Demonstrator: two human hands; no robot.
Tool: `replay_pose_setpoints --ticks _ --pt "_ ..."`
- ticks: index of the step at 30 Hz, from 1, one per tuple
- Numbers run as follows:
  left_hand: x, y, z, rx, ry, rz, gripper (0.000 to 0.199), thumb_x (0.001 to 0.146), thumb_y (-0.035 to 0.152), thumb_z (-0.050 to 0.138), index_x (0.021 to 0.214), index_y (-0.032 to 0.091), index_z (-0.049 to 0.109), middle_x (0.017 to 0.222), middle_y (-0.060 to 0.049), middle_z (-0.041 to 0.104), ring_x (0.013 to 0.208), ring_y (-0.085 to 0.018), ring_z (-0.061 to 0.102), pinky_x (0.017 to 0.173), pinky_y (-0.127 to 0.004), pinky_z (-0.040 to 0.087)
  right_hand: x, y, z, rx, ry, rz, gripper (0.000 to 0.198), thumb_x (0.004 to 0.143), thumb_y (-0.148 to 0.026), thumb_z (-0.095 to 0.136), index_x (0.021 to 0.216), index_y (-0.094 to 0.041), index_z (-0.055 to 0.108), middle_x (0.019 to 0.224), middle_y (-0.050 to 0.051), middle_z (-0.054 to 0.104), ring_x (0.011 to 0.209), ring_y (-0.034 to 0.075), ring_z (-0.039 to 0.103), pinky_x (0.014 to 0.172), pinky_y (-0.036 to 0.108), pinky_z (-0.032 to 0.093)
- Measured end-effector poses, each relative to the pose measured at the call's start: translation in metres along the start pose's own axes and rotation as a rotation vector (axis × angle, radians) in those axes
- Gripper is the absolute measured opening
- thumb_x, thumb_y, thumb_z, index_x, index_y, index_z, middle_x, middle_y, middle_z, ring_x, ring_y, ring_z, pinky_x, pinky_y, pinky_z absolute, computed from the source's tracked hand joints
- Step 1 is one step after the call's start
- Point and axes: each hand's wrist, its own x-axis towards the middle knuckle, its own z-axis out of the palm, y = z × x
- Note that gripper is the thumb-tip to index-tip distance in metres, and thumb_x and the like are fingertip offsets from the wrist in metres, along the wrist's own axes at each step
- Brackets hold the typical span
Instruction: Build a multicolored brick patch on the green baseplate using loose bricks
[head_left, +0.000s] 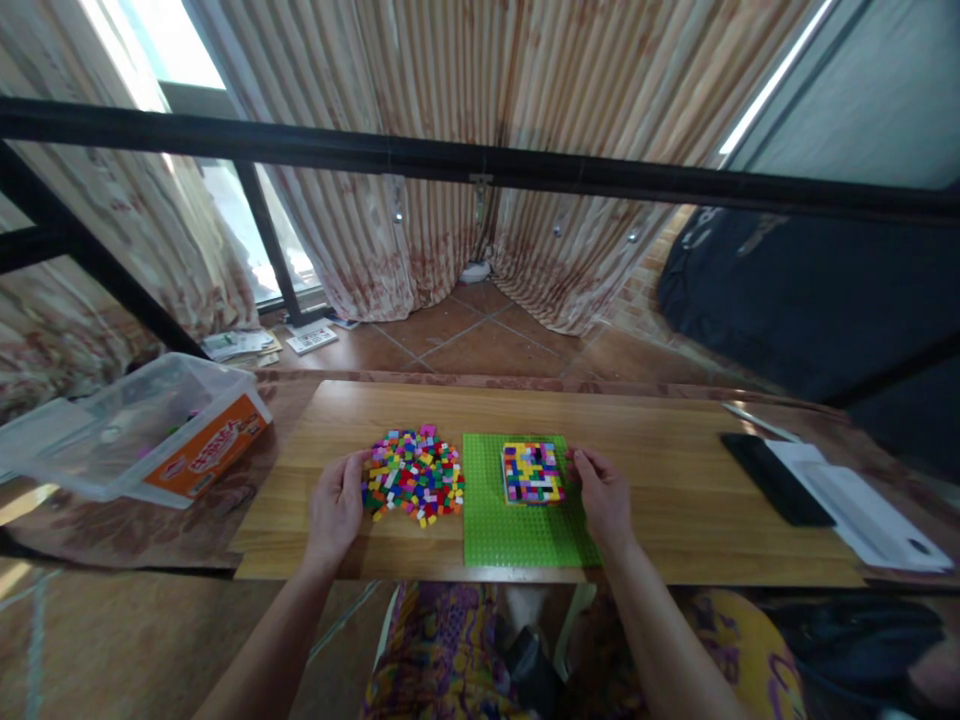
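At the left edge of a heap of small multicoloured building bricks [416, 478] rests my left hand [337, 505]. Its fingers are loosely bent, with the tips against the outer bricks and nothing seen in its grasp. A green studded baseplate [495, 535] lies right of the heap. On it stands a low, roughly square block built of mixed coloured bricks [532, 472]. My right hand [604, 495] is over the baseplate's right edge, close beside the built block. Its thumb and fingertips are pinched together; whatever they hold is too small to make out.
The wooden tabletop [675, 490] carries a black flat slab [776, 480] and a white tray-like piece [892, 515] at its right end. A clear plastic box with an orange label [214, 445] stands left. A dark metal bar [435, 155] crosses beyond the table, before curtains [442, 80].
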Motion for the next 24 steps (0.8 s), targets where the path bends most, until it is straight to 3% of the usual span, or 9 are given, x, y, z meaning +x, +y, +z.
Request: replay_pose_setpoints --ticks 8,12,16,19,24 --pt "-0.006 0.009 -0.004 -0.166 0.038 -0.081 0.049 0.091 0.05 0.036 0.1 0.017 0.071 0.107 -0.009 0.072 0.102 -0.023 0.065 0.085 -0.033 0.053 -0.032 -0.033 0.018 -0.104 0.037 -0.107 0.033 0.077 -0.046 0.062 0.088 -0.016 0.073 0.083 0.008 0.073 0.073 0.019 0.064 0.066 0.031 0.05" --pt "-0.008 0.013 -0.006 -0.216 0.064 -0.097 0.053 0.091 0.053 0.035 0.1 0.016 0.071 0.107 -0.009 0.072 0.103 -0.023 0.065 0.085 -0.035 0.054 -0.065 -0.053 0.045 -0.189 -0.193 -0.291 0.025 0.085 -0.041 0.057 0.09 -0.021 0.072 0.098 0.007 0.071 0.092 0.02 0.064 0.084 0.035 0.05" --pt "-0.008 0.01 -0.007 -0.268 0.088 -0.093 0.054 0.091 0.054 0.035 0.1 0.014 0.071 0.107 -0.011 0.072 0.104 -0.025 0.065 0.087 -0.037 0.053 -0.104 -0.061 0.083 -0.296 -0.518 -0.445 0.021 0.091 -0.031 0.052 0.097 -0.023 0.071 0.1 0.006 0.068 0.093 0.018 0.062 0.086 0.034 0.049" --pt "-0.007 0.005 -0.006 -0.291 0.096 -0.079 0.053 0.091 0.053 0.035 0.1 0.015 0.071 0.108 -0.011 0.072 0.104 -0.024 0.065 0.092 -0.039 0.051 -0.126 -0.059 0.116 -0.418 -0.679 -0.554 0.019 0.09 -0.024 0.054 0.099 -0.022 0.07 0.104 0.006 0.067 0.099 0.02 0.059 0.092 0.036 0.047" --pt "-0.006 -0.001 -0.006 -0.302 0.115 -0.037 0.051 0.093 0.05 0.033 0.101 0.017 0.071 0.108 -0.01 0.073 0.106 -0.022 0.065 0.099 -0.039 0.047 -0.142 -0.058 0.163 -0.608 -0.807 -0.691 0.021 0.087 -0.023 0.057 0.105 -0.021 0.068 0.114 0.008 0.062 0.109 0.024 0.052 0.098 0.04 0.042"
